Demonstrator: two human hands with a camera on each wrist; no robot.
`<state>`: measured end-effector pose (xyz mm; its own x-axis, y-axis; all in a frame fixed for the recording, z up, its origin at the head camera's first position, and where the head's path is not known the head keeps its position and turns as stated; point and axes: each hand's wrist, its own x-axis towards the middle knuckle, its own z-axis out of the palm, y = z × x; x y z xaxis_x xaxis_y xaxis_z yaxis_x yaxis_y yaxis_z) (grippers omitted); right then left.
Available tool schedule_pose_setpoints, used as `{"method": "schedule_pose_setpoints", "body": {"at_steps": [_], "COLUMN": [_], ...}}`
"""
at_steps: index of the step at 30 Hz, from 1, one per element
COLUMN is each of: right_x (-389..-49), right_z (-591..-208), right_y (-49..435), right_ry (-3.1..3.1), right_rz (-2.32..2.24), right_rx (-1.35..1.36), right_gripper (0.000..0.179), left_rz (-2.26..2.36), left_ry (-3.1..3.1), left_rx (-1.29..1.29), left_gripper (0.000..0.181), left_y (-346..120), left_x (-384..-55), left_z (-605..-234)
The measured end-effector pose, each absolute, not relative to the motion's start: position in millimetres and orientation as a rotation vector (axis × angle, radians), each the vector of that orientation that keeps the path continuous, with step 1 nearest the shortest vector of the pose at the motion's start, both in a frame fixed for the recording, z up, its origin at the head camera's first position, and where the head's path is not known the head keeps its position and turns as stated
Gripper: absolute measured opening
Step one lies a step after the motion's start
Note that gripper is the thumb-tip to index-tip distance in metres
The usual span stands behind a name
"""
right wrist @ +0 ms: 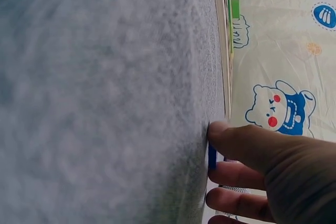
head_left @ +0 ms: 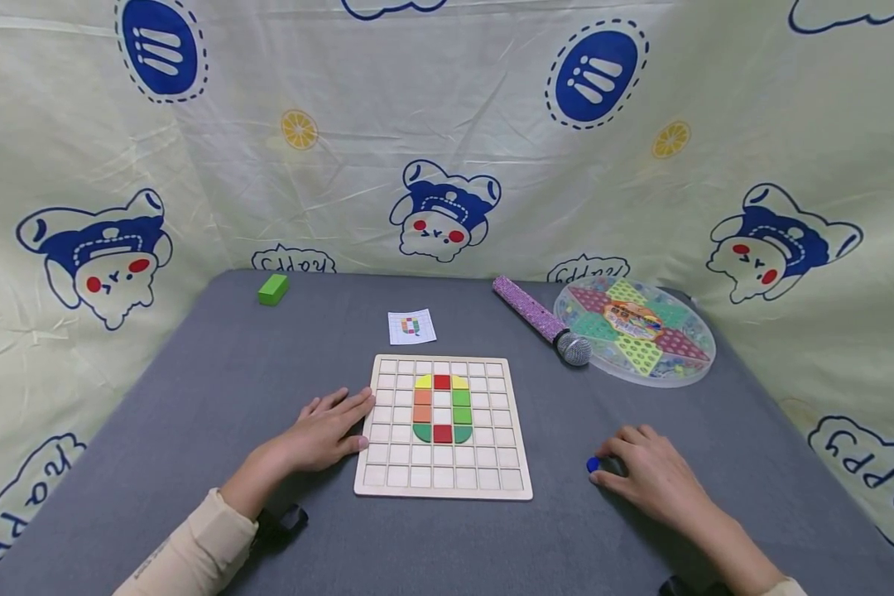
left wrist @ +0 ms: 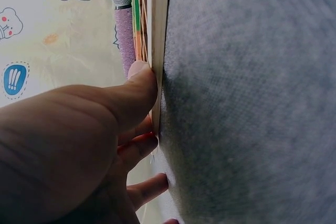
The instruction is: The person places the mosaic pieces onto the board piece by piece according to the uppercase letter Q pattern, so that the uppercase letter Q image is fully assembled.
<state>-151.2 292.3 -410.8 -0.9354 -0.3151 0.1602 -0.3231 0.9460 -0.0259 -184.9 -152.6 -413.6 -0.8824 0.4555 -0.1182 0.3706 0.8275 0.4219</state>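
Note:
A wooden grid board (head_left: 420,477) lies on the table, with yellow, red, orange and green tiles (head_left: 443,433) set in a ring near its middle. My left hand (head_left: 329,432) rests at the board's left edge, fingers extended; in the left wrist view the thumb (left wrist: 140,85) touches the board's side. Off to the right of the board, my right hand (head_left: 646,470) pinches a small blue tile (head_left: 593,465) between thumb and forefinger, low over the cloth. The right wrist view shows this blue tile (right wrist: 212,156) edge-on, partly covered by the fingers.
Behind the board lies a small printed card (head_left: 411,328) with a coloured tile pattern. A green block (head_left: 273,290) sits at the back left. At the back right, a purple glittery microphone (head_left: 529,309) lies against a round clear case (head_left: 678,368) with a star pattern. Grey cloth (head_left: 283,364) covers the table.

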Motion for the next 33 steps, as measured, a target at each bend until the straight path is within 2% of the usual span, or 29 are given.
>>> {"method": "schedule_pose_setpoints", "body": {"at_steps": [15,33], "right_x": [-158,-180], "right_z": [-405,-405], "right_y": [268,180], "right_ry": [-2.901,-2.767], "right_rz": [0.133,0.246], "right_rx": [0.606,1.146], "right_gripper": [0.021,0.019], "left_rz": [0.575,0.579], "left_ry": [2.793,2.800], "left_rx": [0.627,0.632], "left_gripper": [0.063,0.063], "left_y": [-153,-152], "left_x": [-186,-186], "left_z": [-415,-414]}}
